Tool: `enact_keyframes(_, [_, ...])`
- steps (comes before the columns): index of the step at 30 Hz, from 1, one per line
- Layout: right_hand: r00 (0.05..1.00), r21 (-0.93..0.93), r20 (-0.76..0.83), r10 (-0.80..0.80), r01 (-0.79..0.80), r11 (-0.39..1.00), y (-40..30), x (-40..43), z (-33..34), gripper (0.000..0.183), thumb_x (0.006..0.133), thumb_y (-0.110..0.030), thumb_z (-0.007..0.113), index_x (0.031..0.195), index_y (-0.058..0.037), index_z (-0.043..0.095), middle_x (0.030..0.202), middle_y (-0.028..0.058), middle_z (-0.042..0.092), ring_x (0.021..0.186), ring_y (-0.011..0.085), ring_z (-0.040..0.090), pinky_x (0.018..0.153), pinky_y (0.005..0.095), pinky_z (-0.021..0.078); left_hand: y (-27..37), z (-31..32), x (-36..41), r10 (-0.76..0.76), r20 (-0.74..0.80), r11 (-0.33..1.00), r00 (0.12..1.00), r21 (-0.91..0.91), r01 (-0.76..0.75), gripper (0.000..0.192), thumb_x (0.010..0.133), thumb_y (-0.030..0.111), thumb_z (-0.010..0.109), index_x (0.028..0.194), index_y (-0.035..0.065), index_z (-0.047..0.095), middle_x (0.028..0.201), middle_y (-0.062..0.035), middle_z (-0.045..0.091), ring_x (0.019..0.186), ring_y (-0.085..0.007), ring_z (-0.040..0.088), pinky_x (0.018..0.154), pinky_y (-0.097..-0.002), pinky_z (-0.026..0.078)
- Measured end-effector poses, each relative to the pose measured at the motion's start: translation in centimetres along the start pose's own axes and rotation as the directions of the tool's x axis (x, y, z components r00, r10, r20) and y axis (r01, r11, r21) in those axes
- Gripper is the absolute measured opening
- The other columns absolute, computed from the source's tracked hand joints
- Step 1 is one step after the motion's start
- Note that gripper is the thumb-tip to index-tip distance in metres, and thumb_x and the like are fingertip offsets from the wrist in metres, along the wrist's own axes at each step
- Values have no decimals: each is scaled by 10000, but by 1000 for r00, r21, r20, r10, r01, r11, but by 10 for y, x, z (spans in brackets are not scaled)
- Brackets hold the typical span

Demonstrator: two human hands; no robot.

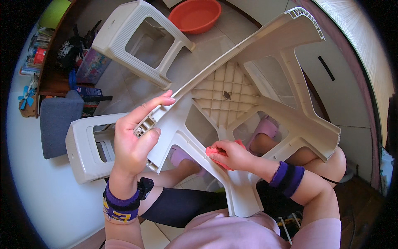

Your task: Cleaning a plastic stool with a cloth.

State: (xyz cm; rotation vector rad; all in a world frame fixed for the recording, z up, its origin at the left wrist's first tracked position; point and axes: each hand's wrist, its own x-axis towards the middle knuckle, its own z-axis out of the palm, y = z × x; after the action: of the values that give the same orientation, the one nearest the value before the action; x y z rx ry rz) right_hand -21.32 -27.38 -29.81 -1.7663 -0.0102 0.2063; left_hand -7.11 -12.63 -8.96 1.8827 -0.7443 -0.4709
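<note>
A cream plastic stool (273, 105) lies tipped over before me, with its open underside and the ribbed inner face of its seat (225, 93) showing. My left hand (140, 127) grips the end of one stool leg, fingers on its outer edge and thumb on the inner side. In my right hand (230, 154) is a bunched coral-red cloth (217, 155), pressed on a crossbar between two legs. One leg end rests near my chest. The fingertips under the cloth are partly hidden.
Two more plastic stools (146, 40) (90, 149) stand at the left, one further back. An orange-red plastic basin (196, 15) sits on the tiled floor beyond. Further left are a grey cushioned seat (60, 124) and a wooden shelf (56, 68). White cabinet fronts (339, 93) stand right.
</note>
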Motion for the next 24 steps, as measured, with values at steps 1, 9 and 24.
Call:
enact_keyframes(1, [987,9,106,123,-124,992,-5,-1,-5,273,908,-249,654,1061,-27,613,965,122,642,905,248,625,785,334,486,-1,0,-1,-1,-2,1000,1000,-1,1,518,659,-3,445,1138,-72,628,1262,-242,601,1232,-255,545,1067,-329,344])
enact_keyframes(9, [947,163,-293,-128,182,970,-26,39,19,276,903,-248,627,1045,-11,616,927,152,624,845,277,606,788,354,486,-3,1,2,21,20,1000,1000,-12,-21,530,648,-2,438,1138,-77,625,1249,-237,609,1226,-246,546,1060,-318,350])
enact_keyframes(24, [875,-364,157,458,-380,850,49,-40,25,392,907,-261,533,1173,26,509,1029,283,621,954,426,625,847,468,499,-23,7,-16,-4,-32,887,999,-462,-11,634,903,275,507,1442,-24,361,1357,-190,525,1216,-227,535,1035,-317,393])
